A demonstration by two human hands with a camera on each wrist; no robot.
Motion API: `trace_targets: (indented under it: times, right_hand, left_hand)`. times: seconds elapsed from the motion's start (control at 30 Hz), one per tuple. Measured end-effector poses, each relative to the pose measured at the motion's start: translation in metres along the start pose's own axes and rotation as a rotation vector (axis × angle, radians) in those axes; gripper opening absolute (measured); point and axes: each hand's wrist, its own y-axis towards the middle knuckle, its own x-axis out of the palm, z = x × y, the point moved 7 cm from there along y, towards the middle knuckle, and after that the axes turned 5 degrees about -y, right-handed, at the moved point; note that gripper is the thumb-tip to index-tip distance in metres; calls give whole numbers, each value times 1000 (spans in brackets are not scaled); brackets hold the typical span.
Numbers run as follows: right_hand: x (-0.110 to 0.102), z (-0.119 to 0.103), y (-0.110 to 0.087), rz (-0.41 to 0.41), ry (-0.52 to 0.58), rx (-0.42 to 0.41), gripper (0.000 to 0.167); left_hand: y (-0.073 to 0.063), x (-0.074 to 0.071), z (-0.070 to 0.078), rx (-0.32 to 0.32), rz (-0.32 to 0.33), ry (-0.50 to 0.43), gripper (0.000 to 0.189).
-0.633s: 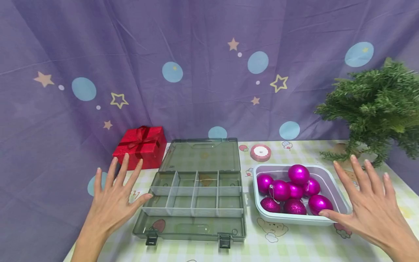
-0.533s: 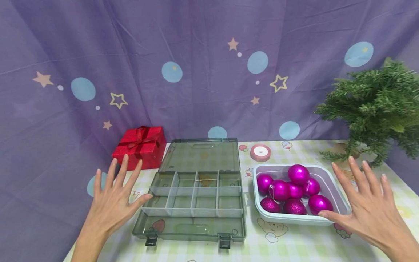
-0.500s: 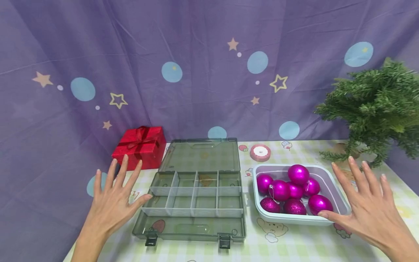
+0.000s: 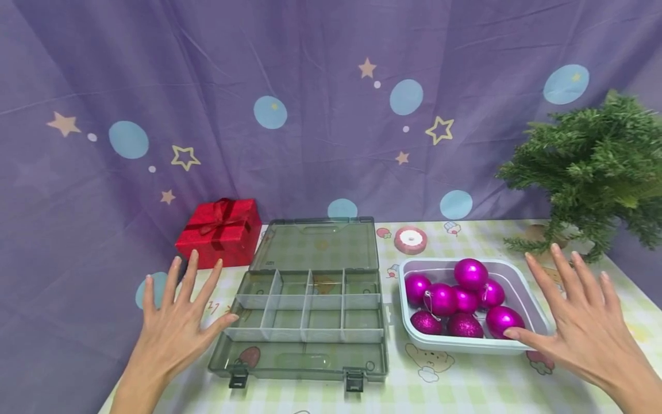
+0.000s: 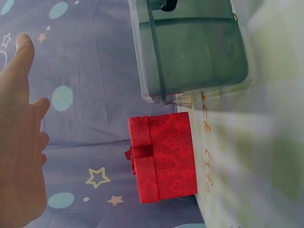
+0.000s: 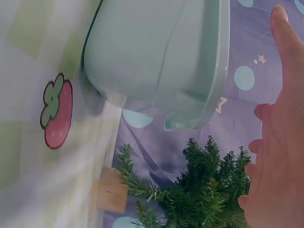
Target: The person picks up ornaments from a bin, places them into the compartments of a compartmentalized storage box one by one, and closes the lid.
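Note:
My left hand [image 4: 173,328] is held up with fingers spread, left of a clear grey-green divided case [image 4: 320,359] whose lid lies back. Its thumb tip overlaps the case's left edge in the head view; nothing is in the hand. On the other side, my right hand [image 4: 584,325] also has its fingers spread and holds nothing. Its thumb overlaps the near right corner of a pale blue tub [image 4: 465,346] in the head view. Several shiny magenta bauble ornaments [image 4: 471,274] lie in the tub. The right wrist view shows the tub's side [image 6: 147,52] beside the hand.
A red gift box [image 4: 219,233] with a bow stands behind the left hand. A roll of pink ribbon [image 4: 411,240] lies behind the tub. At the right stands a small artificial Christmas tree [image 4: 595,172]. A purple curtain [image 4: 310,161] hangs behind the checked tablecloth [image 4: 408,397].
My left hand has lowered slightly and shifted a little left. The right hand stays nearly in place, fingers still spread. The case, tub and ornaments lie as before; the head view has shifted slightly.

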Motion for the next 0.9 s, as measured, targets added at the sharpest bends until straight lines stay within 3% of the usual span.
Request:
trace_targets:
  times: [0.1,0.2,0.3,0.37,0.47,0.6,0.83,0.9]
  right_hand:
    - [2,-1,3,-12,111,9,122]
    - [4,-2,8,-5,294,34,104]
    - [6,-6,15,4,453,52,80]
    - [8,-9,20,-8,504,61,68]
    - [14,-12,31,-43,523,77,61]
    - [22,-15,45,-78,519,87,59]
    - [35,-21,58,-110,561,70,54]
    - [37,-22,60,-112,568,63,53]
  left_hand:
    - [-7,5,-1,-49,-44,-107,94]
    - [-17,16,-4,-116,-104,-321,97]
    - [-32,32,-10,-233,-200,-534,96]
    - [-42,41,-14,-322,-250,-622,95]
    - [-56,49,-16,-396,-269,-705,90]
    - [-67,55,-17,-429,-253,-796,84]
    - [-84,69,-24,-631,-312,-933,75]
    - [-88,71,-26,-655,-318,-954,74]
